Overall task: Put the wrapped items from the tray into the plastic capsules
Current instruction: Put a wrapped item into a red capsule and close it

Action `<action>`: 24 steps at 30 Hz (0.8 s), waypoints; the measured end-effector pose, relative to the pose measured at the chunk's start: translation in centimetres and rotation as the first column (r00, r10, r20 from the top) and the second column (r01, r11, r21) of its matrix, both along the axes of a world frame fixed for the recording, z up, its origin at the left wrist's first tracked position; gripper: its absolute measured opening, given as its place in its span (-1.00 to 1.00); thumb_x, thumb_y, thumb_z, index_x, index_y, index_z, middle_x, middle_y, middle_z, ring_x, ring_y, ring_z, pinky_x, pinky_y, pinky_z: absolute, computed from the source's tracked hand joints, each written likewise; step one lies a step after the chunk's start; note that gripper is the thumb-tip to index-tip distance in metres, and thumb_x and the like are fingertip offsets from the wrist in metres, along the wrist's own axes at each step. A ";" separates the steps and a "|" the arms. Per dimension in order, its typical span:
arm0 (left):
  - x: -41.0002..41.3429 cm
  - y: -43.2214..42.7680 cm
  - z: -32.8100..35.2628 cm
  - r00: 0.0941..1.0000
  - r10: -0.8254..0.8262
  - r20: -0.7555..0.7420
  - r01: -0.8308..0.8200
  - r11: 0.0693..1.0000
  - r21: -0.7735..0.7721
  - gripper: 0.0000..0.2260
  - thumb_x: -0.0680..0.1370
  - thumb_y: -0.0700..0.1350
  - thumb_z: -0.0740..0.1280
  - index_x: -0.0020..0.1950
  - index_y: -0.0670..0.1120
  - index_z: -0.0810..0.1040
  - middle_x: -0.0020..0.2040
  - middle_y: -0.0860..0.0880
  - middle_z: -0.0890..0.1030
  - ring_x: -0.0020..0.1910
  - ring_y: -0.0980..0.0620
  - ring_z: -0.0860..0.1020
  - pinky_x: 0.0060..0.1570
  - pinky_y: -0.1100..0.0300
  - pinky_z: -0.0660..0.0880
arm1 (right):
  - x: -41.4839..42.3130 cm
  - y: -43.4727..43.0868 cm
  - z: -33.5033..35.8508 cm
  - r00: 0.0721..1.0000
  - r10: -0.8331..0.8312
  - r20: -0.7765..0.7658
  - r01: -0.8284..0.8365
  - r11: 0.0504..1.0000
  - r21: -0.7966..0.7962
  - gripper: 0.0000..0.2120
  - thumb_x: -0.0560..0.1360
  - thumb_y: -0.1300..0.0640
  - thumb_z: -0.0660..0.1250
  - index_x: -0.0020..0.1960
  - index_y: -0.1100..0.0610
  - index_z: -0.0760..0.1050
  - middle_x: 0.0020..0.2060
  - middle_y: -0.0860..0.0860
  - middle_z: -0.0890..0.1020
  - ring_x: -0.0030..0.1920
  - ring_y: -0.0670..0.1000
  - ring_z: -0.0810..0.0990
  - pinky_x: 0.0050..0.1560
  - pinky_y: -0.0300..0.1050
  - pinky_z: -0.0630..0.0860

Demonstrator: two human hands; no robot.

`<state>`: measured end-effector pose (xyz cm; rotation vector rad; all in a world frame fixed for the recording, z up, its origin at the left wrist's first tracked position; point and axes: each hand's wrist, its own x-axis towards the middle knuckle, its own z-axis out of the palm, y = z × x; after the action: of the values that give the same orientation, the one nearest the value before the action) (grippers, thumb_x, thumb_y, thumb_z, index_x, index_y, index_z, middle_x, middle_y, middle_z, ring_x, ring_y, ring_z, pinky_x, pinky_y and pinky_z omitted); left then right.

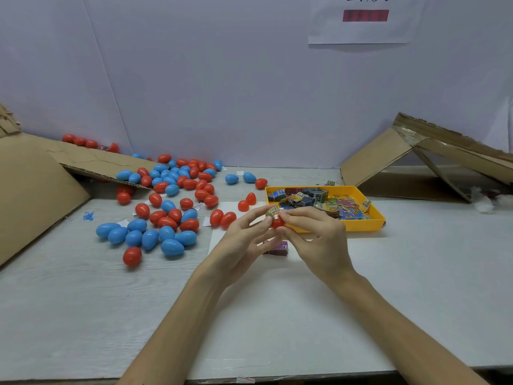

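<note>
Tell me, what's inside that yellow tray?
Small colourful wrapped items lie heaped in the yellow tray. The heap hides most of its floor; the right hand covers its near-left corner.

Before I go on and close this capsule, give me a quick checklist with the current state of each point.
1. The wrapped item fully seated in the red capsule half: not ok, it sticks out above the rim.
2. The left hand holds the half: ok.
3. The right hand pinches the wrapped item: ok.
4. Mating piece ready: probably ok, two loose red halves lie beside the yellow tray.
5. Half undamaged: cannot tell, fingers cover most of it.
6. Table under the hands free: not ok, a purple packet lies there.
</note>
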<state>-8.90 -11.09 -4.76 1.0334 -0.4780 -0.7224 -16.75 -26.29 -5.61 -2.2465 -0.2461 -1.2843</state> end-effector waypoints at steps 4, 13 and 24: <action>0.0 0.0 0.0 1.000 -0.013 0.004 0.013 1.000 0.004 -0.66 0.58 -0.18 0.34 0.36 -0.11 0.49 0.23 -0.13 0.64 0.20 -0.08 0.62 0.06 0.18 0.59 | 0.0 0.0 0.1 1.000 0.004 0.000 -0.004 1.000 0.001 -0.68 0.37 0.27 0.55 0.11 0.21 0.66 -0.01 0.05 0.70 0.01 -0.05 0.64 0.01 -0.07 0.62; 0.0 0.2 0.1 0.999 -0.037 -0.024 0.036 0.999 -0.017 -0.68 0.58 -0.09 0.32 0.33 -0.02 0.56 0.24 -0.11 0.63 0.19 -0.08 0.62 0.13 0.07 0.59 | -0.1 0.2 0.3 0.997 -0.010 -0.082 0.011 1.000 0.007 -0.65 0.38 0.21 0.56 0.15 0.13 0.64 0.04 -0.01 0.67 0.10 -0.05 0.62 0.08 0.06 0.58; -0.1 0.2 0.2 1.000 -0.001 -0.009 0.000 0.999 -0.035 -0.67 0.57 -0.16 0.34 0.34 -0.06 0.52 0.21 -0.14 0.65 0.19 -0.08 0.63 0.06 0.18 0.59 | 0.0 0.2 0.1 0.999 -0.012 -0.043 0.012 1.000 0.011 -0.64 0.38 0.23 0.55 0.16 0.22 0.64 0.02 0.05 0.69 0.04 -0.11 0.60 0.11 -0.30 0.54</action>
<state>-8.96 -10.85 -4.60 0.9967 -0.4820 -0.7164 -16.72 -26.06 -5.48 -2.2665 -0.2097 -1.2394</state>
